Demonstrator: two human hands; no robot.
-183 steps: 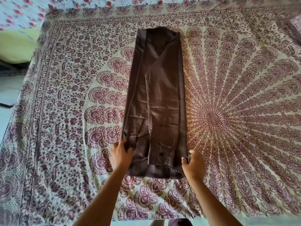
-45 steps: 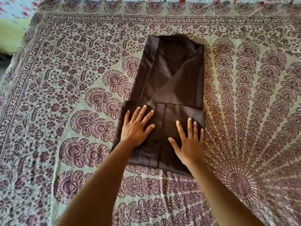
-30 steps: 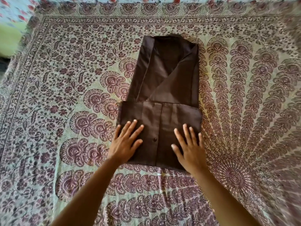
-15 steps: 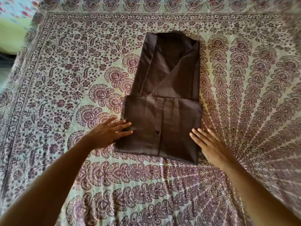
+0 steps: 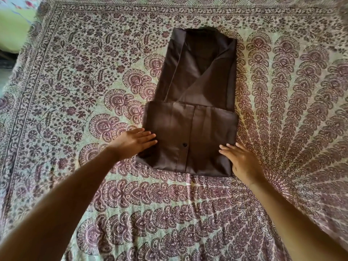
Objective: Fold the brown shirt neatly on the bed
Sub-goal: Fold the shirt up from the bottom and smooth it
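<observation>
Head view: your left hand (image 5: 131, 143) lies flat, fingers straight, gripping nothing, against the left edge of the shirt (image 5: 197, 91), half-folded at frame centre on the bed (image 5: 75, 72). Your right hand (image 5: 243, 162), equally flat, braces the right edge, likely squaring the fold.

brown shirt (image 5: 197, 87) hem folded up, left hand (image 5: 131, 143), right hand (image 5: 243, 162) slid to sides

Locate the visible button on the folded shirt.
In the head view the button sits on the folded-up lower flap of the brown shirt, between the left hand and the right hand.
</observation>
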